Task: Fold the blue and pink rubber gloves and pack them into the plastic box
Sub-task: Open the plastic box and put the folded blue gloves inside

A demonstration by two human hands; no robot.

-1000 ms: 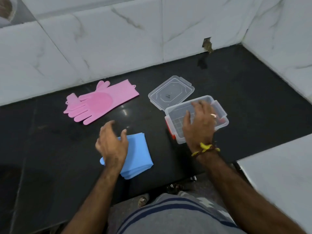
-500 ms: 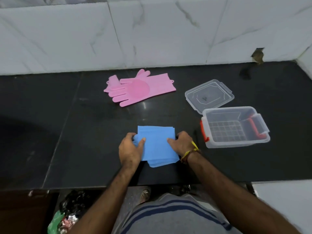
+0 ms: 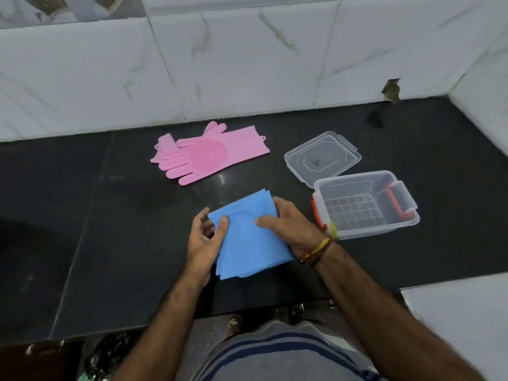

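Note:
The folded blue gloves [image 3: 248, 237] form a flat square bundle, tilted up off the black counter between both hands. My left hand [image 3: 204, 240] grips its left edge, thumb on top. My right hand [image 3: 291, 226] holds the right edge with the thumb pressed on the upper face. The pink gloves [image 3: 209, 154] lie flat and unfolded further back, fingers pointing left. The clear plastic box [image 3: 367, 206] with red handles stands open and empty just right of my right hand.
The box's clear lid [image 3: 323, 158] lies behind the box. The black counter [image 3: 110, 229] ends at a white marbled wall behind and at the right. A white surface [image 3: 461, 320] sits at the lower right. The front edge is near my body.
The blue bundle, lying flat under both hands half a second ago, is now lifted and tilted between them. Earlier still, my right hand was on the box.

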